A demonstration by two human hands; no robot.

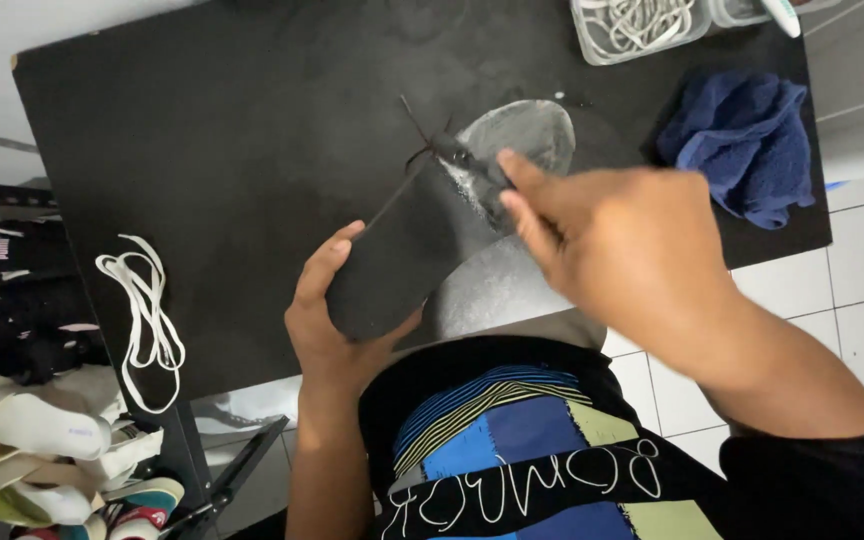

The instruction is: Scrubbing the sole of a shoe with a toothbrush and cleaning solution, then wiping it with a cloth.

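My left hand (327, 310) grips the near end of a black shoe insole (402, 250), holding it tilted above the black table (212, 140). My right hand (612, 240) pinches a small dark brush (467, 160) and presses it against the insole's far end. Under the insole lies a second, grey soapy insole (527, 130) on a wet, foamy patch of the table.
White shoelaces (142, 310) lie near the table's left edge. A blue cloth (742, 140) sits at the right. A clear tub of white laces (637, 25) stands at the back. Several shoes (32, 420) crowd a rack at the left. White tiled floor lies to the right.
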